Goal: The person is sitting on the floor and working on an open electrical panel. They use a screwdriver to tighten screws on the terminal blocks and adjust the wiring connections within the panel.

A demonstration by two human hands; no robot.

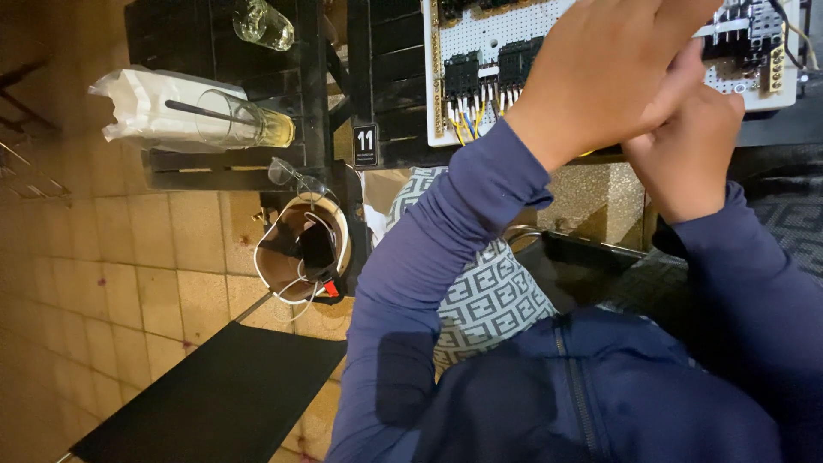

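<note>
While I lean over the perforated circuit board (514, 34) at the table's near edge | left hand (613, 73) flat, fingers together, steadying it | right hand (690, 146) tucked under, fingers curled, grip hidden | drinking glass (244, 124) far left

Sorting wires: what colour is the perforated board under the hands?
White perforated board, yellow-edged; seen in the head view.

A white perforated board (514, 34) is carrying black blocks (463, 75); navy sleeves (446, 257) are flanking a grey-patterned bag (489, 296).
</note>
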